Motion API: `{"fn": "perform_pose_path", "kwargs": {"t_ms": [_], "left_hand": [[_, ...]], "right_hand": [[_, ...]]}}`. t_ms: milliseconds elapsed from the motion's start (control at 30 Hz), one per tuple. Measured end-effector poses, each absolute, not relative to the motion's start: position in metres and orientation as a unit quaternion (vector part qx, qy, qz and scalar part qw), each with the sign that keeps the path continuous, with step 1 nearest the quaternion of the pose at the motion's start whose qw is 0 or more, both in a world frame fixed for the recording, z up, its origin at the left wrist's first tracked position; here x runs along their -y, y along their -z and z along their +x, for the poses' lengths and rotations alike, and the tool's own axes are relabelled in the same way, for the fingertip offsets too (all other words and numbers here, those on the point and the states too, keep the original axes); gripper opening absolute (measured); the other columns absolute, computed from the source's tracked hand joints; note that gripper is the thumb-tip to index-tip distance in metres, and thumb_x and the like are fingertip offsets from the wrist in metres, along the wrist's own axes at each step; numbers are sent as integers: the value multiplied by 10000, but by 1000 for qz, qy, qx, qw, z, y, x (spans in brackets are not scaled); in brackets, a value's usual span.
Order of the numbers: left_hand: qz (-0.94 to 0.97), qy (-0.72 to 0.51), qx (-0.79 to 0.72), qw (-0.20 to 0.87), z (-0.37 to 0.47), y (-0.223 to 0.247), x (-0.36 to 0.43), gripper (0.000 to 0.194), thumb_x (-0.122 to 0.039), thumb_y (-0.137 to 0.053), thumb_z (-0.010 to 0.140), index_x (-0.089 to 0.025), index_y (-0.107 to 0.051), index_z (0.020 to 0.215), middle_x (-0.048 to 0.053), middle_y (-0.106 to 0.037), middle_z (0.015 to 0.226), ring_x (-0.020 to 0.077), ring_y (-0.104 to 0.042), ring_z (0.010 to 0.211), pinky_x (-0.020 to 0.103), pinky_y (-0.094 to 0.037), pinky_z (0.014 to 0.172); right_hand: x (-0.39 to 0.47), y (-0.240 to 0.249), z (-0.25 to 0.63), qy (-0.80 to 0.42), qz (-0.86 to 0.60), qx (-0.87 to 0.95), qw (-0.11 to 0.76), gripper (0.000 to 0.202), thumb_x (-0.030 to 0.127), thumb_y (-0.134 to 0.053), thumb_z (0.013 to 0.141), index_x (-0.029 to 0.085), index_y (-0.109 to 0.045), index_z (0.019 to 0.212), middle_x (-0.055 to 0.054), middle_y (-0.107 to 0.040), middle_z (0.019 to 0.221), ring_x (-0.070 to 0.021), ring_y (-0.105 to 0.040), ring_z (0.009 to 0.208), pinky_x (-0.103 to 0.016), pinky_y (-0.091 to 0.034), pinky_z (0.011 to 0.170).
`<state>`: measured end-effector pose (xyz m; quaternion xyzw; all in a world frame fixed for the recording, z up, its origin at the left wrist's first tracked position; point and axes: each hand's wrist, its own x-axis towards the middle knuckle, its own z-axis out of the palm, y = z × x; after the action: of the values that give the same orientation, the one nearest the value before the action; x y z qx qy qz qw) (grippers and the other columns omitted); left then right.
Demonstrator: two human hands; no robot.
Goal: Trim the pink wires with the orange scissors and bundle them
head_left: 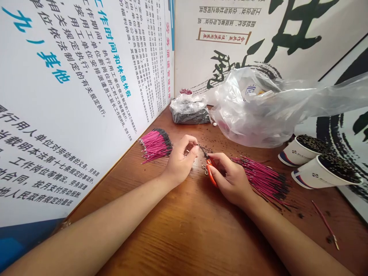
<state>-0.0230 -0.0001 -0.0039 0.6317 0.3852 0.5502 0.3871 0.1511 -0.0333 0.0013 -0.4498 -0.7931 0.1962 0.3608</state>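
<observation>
Fingers and thumb of my left hand (181, 160) are pinched together near the table's middle; whatever is between them is too small to make out. My right hand (232, 177) is closed round the handles of small orange-handled pliers (211, 171), whose dark, slim jaws point at my left fingertips. Beside my left hand lies a fanned bundle of pink wires with black ends (155, 145). Another heap of pink and black wires (260, 177) lies to the right, partly behind my right hand.
Two paper cups (305, 174) full of small black pieces stand at the right. A large clear plastic bag (253, 111) and a smaller bagged dark bundle (190, 112) are at the back. Black bits litter the wooden table (184, 234). A loose reddish stick-like piece (324, 222) lies right. Printed panels enclose the table.
</observation>
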Motion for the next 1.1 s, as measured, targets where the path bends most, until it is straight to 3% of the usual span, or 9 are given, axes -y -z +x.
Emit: {"fn": "perform_pose_path", "kwargs": {"t_ms": [1100], "left_hand": [[633, -548, -382, 391, -23, 2, 1, 42, -197, -471, 910, -210, -478, 870, -30, -493, 775, 106, -550, 700, 231, -444, 642]], "right_hand": [[33, -3, 152, -192, -444, 798, 360, 157, 248, -512, 932, 203, -562, 1074, 12, -607, 771, -127, -557, 663, -230, -423, 631]]}}
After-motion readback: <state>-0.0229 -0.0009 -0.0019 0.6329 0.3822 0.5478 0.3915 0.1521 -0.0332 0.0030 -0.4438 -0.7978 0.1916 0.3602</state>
